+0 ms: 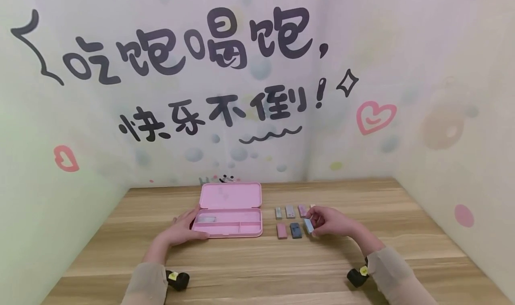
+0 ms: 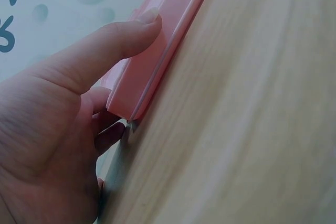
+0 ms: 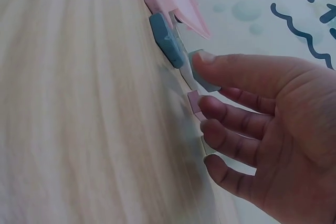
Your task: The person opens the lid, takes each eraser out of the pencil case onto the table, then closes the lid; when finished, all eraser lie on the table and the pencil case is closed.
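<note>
An open pink pencil case lies on the wooden table with its lid raised at the back. My left hand grips the case's left end, thumb on the front wall and fingers behind the end. A pale grey, see-through-looking piece lies in the rear compartment; both front compartments show bare pink. At the right my right hand pinches a light blue eraser between thumb and index finger, tilted up. In the right wrist view this eraser is partly covered by the thumb.
Left of the right hand are a pink eraser and a dark blue one. Behind them stand a grey-green, a grey-lilac and a purple eraser, plus a pale one mostly hidden. A printed cloth wall closes the back.
</note>
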Tool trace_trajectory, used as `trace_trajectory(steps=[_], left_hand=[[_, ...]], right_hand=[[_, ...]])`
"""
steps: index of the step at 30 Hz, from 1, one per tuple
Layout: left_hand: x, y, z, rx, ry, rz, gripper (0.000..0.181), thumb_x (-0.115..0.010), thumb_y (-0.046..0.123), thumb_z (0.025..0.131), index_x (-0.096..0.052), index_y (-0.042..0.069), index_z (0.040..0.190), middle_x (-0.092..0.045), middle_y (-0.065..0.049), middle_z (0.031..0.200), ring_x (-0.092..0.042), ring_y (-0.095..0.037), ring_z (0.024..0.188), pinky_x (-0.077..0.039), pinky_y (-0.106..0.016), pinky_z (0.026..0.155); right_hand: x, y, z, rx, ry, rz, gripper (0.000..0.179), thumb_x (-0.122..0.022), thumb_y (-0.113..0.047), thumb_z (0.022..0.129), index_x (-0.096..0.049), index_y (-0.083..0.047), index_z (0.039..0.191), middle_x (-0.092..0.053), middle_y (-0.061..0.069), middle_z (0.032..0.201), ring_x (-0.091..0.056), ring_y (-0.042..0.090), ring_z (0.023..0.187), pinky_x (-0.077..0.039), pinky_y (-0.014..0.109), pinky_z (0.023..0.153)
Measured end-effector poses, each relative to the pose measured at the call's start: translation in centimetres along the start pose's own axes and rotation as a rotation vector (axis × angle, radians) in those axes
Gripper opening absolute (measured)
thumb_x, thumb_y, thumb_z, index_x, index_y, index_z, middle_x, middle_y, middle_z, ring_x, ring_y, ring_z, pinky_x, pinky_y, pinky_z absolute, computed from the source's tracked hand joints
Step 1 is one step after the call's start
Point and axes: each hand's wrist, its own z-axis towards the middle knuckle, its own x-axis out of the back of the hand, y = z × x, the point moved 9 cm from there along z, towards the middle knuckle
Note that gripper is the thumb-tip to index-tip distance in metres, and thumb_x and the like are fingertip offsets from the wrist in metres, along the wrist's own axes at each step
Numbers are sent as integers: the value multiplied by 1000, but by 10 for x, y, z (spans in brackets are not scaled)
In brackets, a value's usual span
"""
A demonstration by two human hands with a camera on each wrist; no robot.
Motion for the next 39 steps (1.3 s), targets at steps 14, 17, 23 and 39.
trace_trajectory(steps=[14, 17, 23, 39], left_hand=[[1, 1, -1, 3, -1, -4, 106, -75, 44, 80, -15, -2, 153, -18, -29, 155, -10, -50, 141, 0, -67, 109], [1, 1, -1, 4, -3, -5, 106, -75, 44, 80, -14, -2, 153, -18, -29, 155, -10, -50, 141, 0, -67, 109], [0, 1, -1, 6, -4, -8, 106, -76, 44, 80, -14, -2, 153, -18, -28, 155, -10, -49, 141, 1, -67, 109], [0, 2, -1, 6, -7, -4, 106, -75, 44, 80, -14, -3, 153, -18, -28, 155, -11, -49, 141, 1, -67, 108]], right_hand=[[-2, 6, 2, -5, 32, -44, 39, -81, -11, 77, -57, -4, 107, -55, 4, 88, -51, 18, 80, -45, 26, 67], [-3, 5, 2, -13, 33, -42, 40, -81, -11, 76, -57, -3, 106, -54, 4, 88, -50, 18, 80, -45, 27, 67], [-5, 7, 2, -33, 36, -43, 39, -82, -12, 76, -58, -3, 106, -54, 4, 87, -50, 18, 80, -44, 26, 66], [-7, 11, 2, -46, 43, -43, 40, -82, -11, 75, -57, -5, 106, -53, 2, 85, -49, 18, 79, -43, 27, 65]])
